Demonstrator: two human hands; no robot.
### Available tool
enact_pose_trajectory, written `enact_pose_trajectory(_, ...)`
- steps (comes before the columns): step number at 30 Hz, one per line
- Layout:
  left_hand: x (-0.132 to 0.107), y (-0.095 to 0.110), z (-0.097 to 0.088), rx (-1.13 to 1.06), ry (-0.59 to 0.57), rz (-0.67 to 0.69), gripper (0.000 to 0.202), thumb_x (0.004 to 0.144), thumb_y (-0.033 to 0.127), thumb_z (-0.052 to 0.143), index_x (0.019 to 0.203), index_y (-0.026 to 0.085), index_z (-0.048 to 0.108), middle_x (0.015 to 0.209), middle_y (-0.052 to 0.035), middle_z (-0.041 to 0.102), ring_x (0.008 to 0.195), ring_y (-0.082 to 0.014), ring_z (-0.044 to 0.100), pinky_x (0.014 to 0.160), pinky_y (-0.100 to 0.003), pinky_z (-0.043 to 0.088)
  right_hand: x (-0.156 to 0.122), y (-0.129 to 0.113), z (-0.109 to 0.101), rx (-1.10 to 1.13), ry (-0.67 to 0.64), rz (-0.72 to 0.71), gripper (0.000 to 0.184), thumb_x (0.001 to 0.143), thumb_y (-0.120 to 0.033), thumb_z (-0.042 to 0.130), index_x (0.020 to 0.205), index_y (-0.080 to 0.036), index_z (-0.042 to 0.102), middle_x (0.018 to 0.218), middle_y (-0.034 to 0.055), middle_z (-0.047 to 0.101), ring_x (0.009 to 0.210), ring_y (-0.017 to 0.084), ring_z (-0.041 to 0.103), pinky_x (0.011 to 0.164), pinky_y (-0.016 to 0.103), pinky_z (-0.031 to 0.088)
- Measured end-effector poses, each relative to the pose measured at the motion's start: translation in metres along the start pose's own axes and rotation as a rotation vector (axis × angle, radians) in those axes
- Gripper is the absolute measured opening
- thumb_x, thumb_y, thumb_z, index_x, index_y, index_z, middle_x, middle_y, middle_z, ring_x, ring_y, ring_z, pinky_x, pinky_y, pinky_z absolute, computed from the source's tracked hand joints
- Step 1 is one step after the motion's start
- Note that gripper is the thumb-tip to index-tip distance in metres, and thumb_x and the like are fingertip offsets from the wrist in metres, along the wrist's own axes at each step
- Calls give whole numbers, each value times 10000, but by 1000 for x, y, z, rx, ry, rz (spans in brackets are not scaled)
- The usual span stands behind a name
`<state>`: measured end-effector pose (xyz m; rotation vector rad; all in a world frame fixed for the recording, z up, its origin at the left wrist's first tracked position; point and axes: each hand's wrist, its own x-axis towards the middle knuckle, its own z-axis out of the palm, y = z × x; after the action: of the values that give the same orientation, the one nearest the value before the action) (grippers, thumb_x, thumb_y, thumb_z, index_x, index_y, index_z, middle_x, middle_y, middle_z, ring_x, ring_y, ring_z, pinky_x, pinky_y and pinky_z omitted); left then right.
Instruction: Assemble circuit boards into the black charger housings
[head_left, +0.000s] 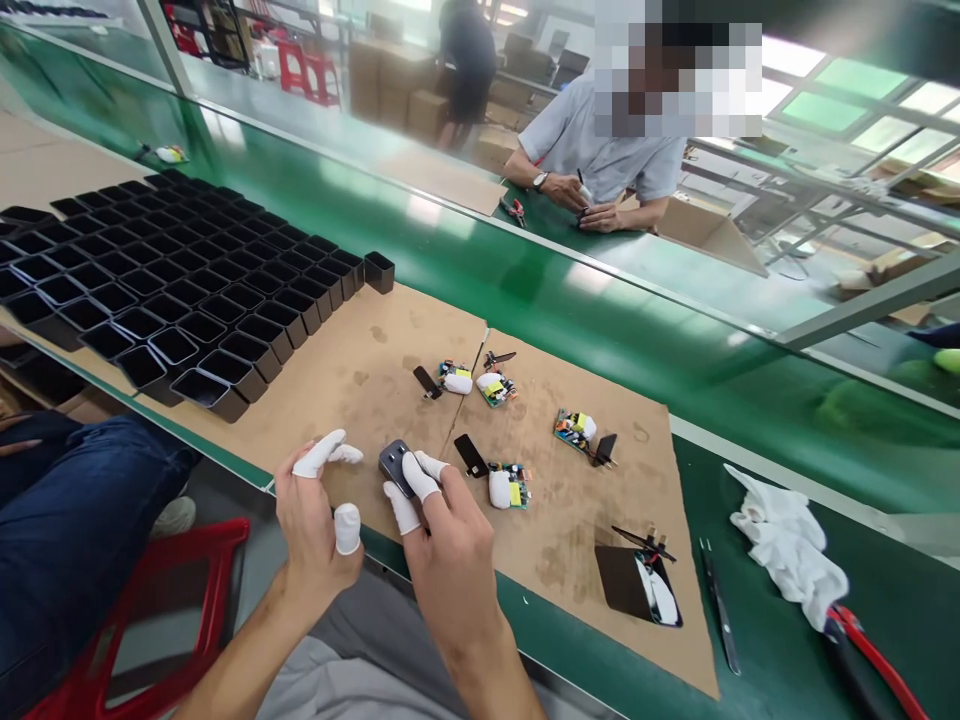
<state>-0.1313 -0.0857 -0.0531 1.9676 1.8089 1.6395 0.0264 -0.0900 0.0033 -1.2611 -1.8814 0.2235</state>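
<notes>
My right hand [454, 545], with white finger cots on its fingertips, grips a small black power adapter [393, 462] whose metal plug pins face up. To the left of it, my left hand [319, 510] is empty, thumb and fingers apart, also in white cots. Beyond my right hand lie several circuit boards with white and yellow parts, each wired to a black plate; the closest board [510, 486] has its plate [471, 455] beside it. At the right stands an open black case [626, 585] with a white-wrapped board inside and a pin plate tilted over its mouth.
Rows of open black cases [187, 270] fill the left of the cardboard sheet [555, 540]. Tweezers [718, 605], a white cloth [787, 545] and red-handled pliers [874, 660] lie at right. Past the green conveyor belt [525, 285], another person [600, 150] works. A red stool [172, 610] is at lower left.
</notes>
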Motion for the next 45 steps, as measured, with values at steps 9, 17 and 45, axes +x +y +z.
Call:
enact_pose_trajectory(9,-4,-1,0,45,-12,-5,687,1199,603,274,1639,151,545,1214,-178,752,1221,-376,653,1125,-579,514,-2,-5,-3,65,-50,45,367,1135,-130,653,1450,-226,815,1163,175,786,1129,301,831,949,418,717)
enact_pose_trajectory(17,2,3,-1,16,-14,12,643,1210,562,285,1658,170,528,1160,-144,764,1138,-350,688,1159,-569,484,-4,2,7,228,81,207,349,1057,-213,832,1400,-260,791,1172,97,820,1102,252,832,976,366,701)
enact_pose_trajectory(45,-14,-12,2,137,-42,14,604,1167,528,316,1620,199,541,1290,-199,707,1301,-429,642,1121,-628,503,1,-6,-27,1358,457,1116,449,820,-589,1035,1104,-291,856,1179,32,892,1108,223,855,1008,382,741)
